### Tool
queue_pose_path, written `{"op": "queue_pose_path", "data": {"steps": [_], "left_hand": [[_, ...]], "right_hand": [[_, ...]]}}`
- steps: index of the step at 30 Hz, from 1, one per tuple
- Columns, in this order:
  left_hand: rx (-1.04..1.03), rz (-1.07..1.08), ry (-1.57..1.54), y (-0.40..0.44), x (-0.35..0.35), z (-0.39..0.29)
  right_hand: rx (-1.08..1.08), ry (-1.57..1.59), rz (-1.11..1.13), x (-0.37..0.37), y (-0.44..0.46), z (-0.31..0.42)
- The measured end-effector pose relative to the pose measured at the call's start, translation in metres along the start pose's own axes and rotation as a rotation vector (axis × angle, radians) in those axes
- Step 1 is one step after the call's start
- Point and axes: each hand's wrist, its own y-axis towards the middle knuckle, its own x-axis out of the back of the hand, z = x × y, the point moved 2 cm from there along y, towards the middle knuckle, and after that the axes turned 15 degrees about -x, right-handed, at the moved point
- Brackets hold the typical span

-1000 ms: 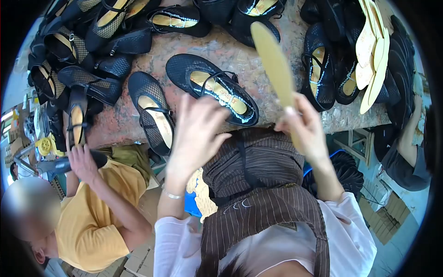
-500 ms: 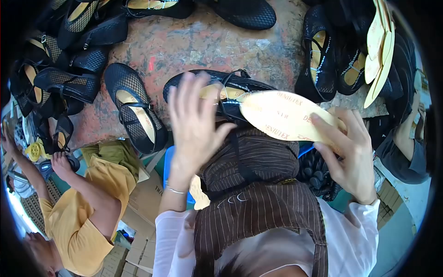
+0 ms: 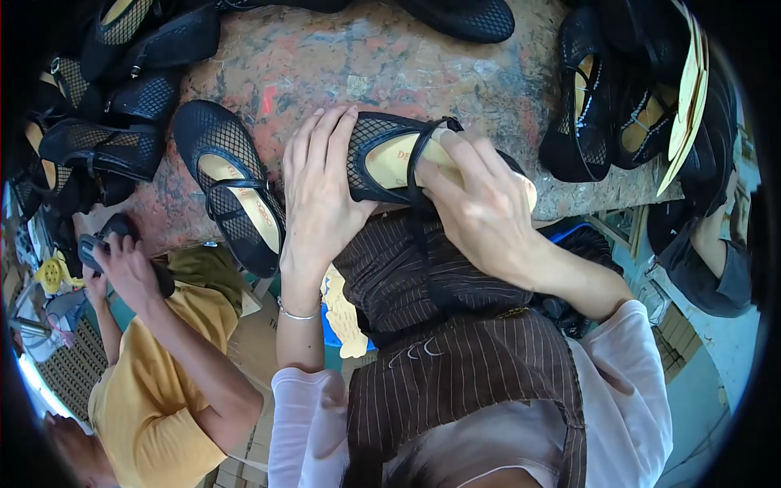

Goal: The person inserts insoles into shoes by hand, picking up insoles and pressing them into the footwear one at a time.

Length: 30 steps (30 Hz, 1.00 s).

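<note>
A black mesh shoe (image 3: pixel 378 130) with a thin strap lies crosswise on the table's near edge, toe to the left. My left hand (image 3: pixel 321 179) is wrapped over its toe. A cream insole (image 3: pixel 390 160) with red lettering sits inside the shoe, its heel end sticking out at the right. My right hand (image 3: pixel 484 203) reaches into the shoe opening around the strap, fingers bent down on the insole; its fingertips are hidden. Just left of my left hand lies another black mesh shoe (image 3: pixel 220 142) with a lettered insole inside.
Black shoes (image 3: pixel 106 142) are heaped at the left of the stained table (image 3: pixel 325 61). More shoes (image 3: pixel 579 106) stand at the right beside a stack of cream insoles (image 3: pixel 687 106). A person in a yellow shirt (image 3: pixel 171 382) holds a dark shoe at the lower left.
The insole has gone from my right hand's raised grip into the shoe. My right hand has moved left into the opening, and my left hand has come down onto the toe.
</note>
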Motion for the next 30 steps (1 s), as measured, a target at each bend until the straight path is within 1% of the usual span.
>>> {"op": "queue_pose_path", "data": {"steps": [2, 6, 12, 14, 15, 16, 17, 18, 20, 22, 24, 26, 27, 29, 30], "left_hand": [[-0.001, -0.02, -0.005, 0.0, 0.0, 0.0], [0.012, -0.033, -0.004, 0.002, -0.002, -0.003], [-0.04, -0.079, 0.041, -0.004, 0.006, -0.025], [-0.244, -0.078, -0.03, -0.016, 0.0, -0.041], [-0.147, -0.021, -0.071, -0.013, -0.005, -0.047], [-0.073, 0.058, -0.058, -0.009, -0.009, -0.05], [-0.09, 0.094, -0.001, -0.009, -0.014, -0.05], [-0.108, 0.128, 0.057, -0.009, -0.018, -0.049], [-0.112, 0.153, 0.048, -0.006, -0.017, -0.05], [-0.11, 0.187, 0.041, -0.006, -0.018, -0.055], [-0.08, 0.249, 0.151, -0.001, -0.023, -0.061], [-0.087, 0.229, 0.17, 0.004, -0.027, -0.067], [-0.077, 0.234, 0.172, 0.005, -0.028, -0.07], [-0.067, 0.244, 0.18, 0.007, -0.026, -0.071], [-0.062, 0.237, 0.129, 0.009, -0.024, -0.069]], "right_hand": [[-0.023, -0.049, -0.085, 0.002, -0.006, 0.007], [-0.004, -0.092, -0.005, -0.01, 0.0, 0.001], [-0.024, -0.095, 0.013, -0.021, 0.003, -0.001], [0.011, -0.137, 0.011, -0.02, 0.003, -0.001], [0.005, -0.143, 0.017, -0.014, 0.001, 0.0], [-0.035, -0.134, 0.112, -0.007, 0.0, 0.001], [-0.075, -0.125, 0.204, 0.002, -0.001, 0.002], [-0.079, -0.13, 0.204, 0.014, -0.006, 0.004], [-0.185, -0.05, 0.189, 0.045, -0.018, 0.002], [-0.142, -0.198, 0.04, 0.068, -0.018, 0.001], [-0.152, -0.24, -0.014, 0.066, -0.017, -0.007], [-0.487, -0.142, 0.09, 0.046, -0.017, -0.021], [-0.473, -0.124, 0.138, 0.037, -0.014, -0.029], [-0.478, -0.092, 0.124, 0.024, 0.0, -0.04], [-0.478, -0.063, 0.108, 0.018, 0.007, -0.045]]}}
